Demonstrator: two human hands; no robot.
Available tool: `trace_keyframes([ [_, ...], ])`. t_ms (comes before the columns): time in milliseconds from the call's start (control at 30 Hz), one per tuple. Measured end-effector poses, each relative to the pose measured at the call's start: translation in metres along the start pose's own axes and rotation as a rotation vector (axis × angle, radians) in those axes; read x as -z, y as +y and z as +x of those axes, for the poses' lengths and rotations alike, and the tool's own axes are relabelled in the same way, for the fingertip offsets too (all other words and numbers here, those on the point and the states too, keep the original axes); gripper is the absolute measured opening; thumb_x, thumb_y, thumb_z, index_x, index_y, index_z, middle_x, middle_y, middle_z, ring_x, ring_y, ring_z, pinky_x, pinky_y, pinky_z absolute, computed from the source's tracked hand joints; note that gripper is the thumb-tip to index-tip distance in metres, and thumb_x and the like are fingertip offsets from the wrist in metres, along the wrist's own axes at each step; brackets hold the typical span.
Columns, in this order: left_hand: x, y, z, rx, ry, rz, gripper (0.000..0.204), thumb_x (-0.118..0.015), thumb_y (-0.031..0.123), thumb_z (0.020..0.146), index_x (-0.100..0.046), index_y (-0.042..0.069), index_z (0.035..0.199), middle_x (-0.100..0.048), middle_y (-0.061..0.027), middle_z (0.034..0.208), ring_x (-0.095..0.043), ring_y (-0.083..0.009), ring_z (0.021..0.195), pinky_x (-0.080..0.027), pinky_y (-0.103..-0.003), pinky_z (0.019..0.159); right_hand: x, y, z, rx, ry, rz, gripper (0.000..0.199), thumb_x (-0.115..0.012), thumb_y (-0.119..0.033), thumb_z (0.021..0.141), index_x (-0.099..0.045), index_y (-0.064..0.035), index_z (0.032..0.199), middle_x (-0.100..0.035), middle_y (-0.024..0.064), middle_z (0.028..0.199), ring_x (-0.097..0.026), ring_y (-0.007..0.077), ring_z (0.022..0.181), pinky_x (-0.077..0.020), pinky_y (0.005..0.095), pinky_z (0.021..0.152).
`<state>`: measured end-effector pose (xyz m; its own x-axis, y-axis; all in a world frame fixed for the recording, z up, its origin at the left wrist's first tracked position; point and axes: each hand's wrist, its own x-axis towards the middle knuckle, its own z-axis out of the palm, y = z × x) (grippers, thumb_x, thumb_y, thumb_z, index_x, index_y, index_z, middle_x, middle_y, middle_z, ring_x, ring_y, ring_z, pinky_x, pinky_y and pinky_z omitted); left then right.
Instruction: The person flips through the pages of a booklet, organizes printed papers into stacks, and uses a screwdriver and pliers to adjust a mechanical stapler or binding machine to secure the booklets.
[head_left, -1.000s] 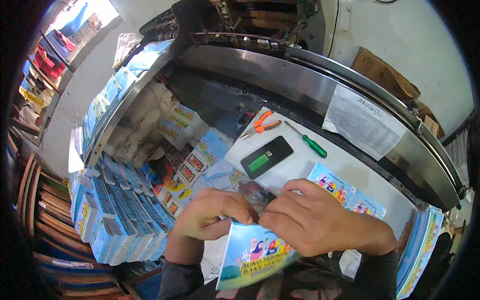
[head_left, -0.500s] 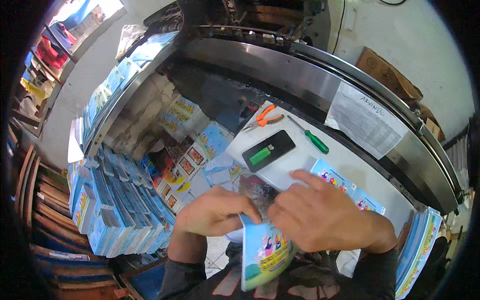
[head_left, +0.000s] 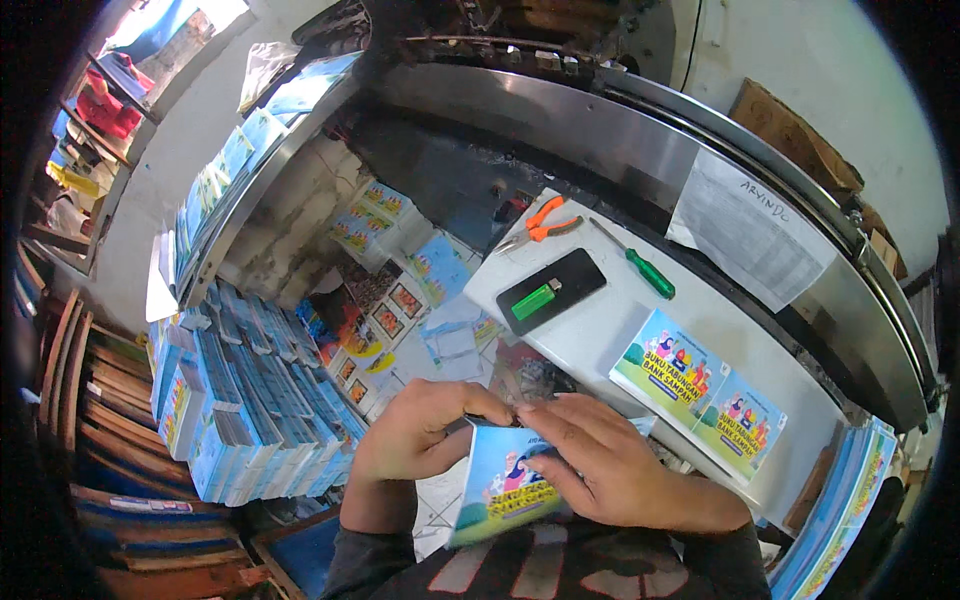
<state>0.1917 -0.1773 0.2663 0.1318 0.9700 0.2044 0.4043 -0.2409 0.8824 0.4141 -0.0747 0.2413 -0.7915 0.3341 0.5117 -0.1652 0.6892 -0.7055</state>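
Observation:
A blue and green booklet [head_left: 497, 488] with a printed cover is held up close to my chest, its lower end tilted down. My left hand [head_left: 425, 435] is closed on its upper left corner in a pinch. Across its upper right part lies my right hand [head_left: 615, 462], the thumb on the cover and the fingers along the top edge, near the left fingertips. My right hand and wrist hide much of the booklet's right side. On the white tabletop beyond my right hand lies a matching double-width booklet [head_left: 697, 388], its two covers side by side.
Pliers [head_left: 540, 222] with orange handles, a green screwdriver [head_left: 648, 272] and a black phone [head_left: 553, 290] carrying a green lighter [head_left: 537, 299] lie on the white tabletop [head_left: 600, 345]. Booklet stacks stand at left [head_left: 262, 410] and lower right [head_left: 845, 505]. A metal rail [head_left: 560, 105] curves behind.
My right hand has come down from above the booklet and now grips it beside my left hand. The booklet has swung slightly left at its lower end. The view has shifted a little.

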Motion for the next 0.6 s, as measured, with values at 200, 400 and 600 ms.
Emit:
trace_keyframes([
  [200,-0.012,-0.01,-0.005,0.023,0.039,-0.057,0.025,-0.055,-0.005,0.086,-0.055,0.002,0.11,-0.068,-0.0147,0.103,-0.069,-0.0305,0.094,-0.054,-0.034,0.081,0.001,0.009,-0.004,-0.049,-0.062,0.091,0.053,-0.067,-0.009,0.086,-0.05,0.0022,0.135,-0.055,0.0201,0.128,-0.06,0.0358,0.107,-0.0477,0.0439,0.094],
  [400,-0.012,-0.007,-0.004,0.077,0.147,-0.004,0.024,-0.055,0.001,0.091,-0.056,0.001,0.115,-0.067,-0.0156,0.105,-0.067,-0.0275,0.097,-0.053,-0.035,0.083,0.001,0.014,0.003,-0.092,0.026,-0.004,0.052,-0.07,-0.015,0.086,-0.05,0.0037,0.131,-0.055,0.0204,0.125,-0.061,0.0352,0.105,-0.0497,0.0419,0.09],
  [600,0.025,-0.023,-0.019,0.471,0.411,-0.351,0.019,-0.05,0.011,0.101,-0.059,0.002,0.115,-0.064,-0.0011,0.101,-0.059,-0.0083,0.091,-0.049,-0.025,0.08,0.021,-0.006,-0.025,0.074,-0.019,0.049,0.062,-0.071,-0.026,0.087,-0.044,0.0042,0.133,-0.051,0.0247,0.13,-0.055,0.0404,0.114,-0.0493,0.0437,0.092],
])
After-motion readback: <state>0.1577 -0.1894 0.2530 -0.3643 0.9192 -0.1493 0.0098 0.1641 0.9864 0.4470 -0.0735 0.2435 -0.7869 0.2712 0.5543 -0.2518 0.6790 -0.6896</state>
